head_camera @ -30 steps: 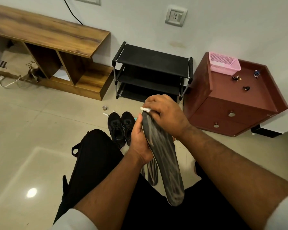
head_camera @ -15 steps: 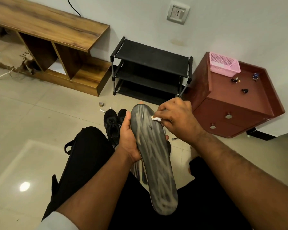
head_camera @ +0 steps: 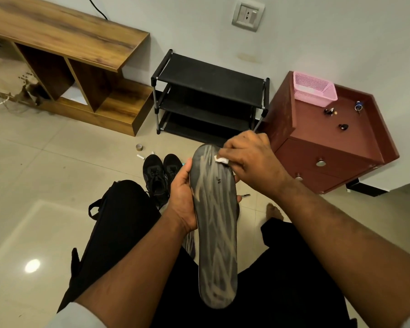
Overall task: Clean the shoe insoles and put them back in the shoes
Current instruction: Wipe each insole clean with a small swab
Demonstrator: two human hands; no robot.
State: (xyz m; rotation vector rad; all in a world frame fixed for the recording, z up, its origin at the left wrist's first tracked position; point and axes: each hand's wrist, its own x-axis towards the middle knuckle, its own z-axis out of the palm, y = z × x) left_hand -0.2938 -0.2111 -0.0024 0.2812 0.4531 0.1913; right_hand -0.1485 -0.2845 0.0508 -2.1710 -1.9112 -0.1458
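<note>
Since half a second ago the right hand (head_camera: pixel 253 162) has slid its small white wipe (head_camera: pixel 221 159) up from the ball area of the insole (head_camera: pixel 217 223) toward the toe end, and a second ago the same hand covered the toe tip with the insole turned more edge-on. The wipe is now pinched in the right grip, fingers curled over it, pressed against the upper right edge of the insole's streaked grey face. The left hand (head_camera: pixel 182 197) clasps the insole from its left side near the middle, thumb along the edge, fingers wrapped behind and mostly hidden. The insole stands lengthwise over the person's lap, toe away, heel toward the camera. A second insole (head_camera: pixel 189 243) peeks out just below the left hand. The pair of black shoes (head_camera: pixel 162 172) sits on the floor (head_camera: pixel 45 176) just beyond the left hand, toes toward the black shoe rack (head_camera: pixel 211 98), whose shelves show nothing on them. On the red-brown cabinet (head_camera: pixel 322 143) a pink basket (head_camera: pixel 314 92) stands at the back corner; its contents cannot be made out. A few small dark items (head_camera: pixel 343 126) lie on the cabinet top near it.
</note>
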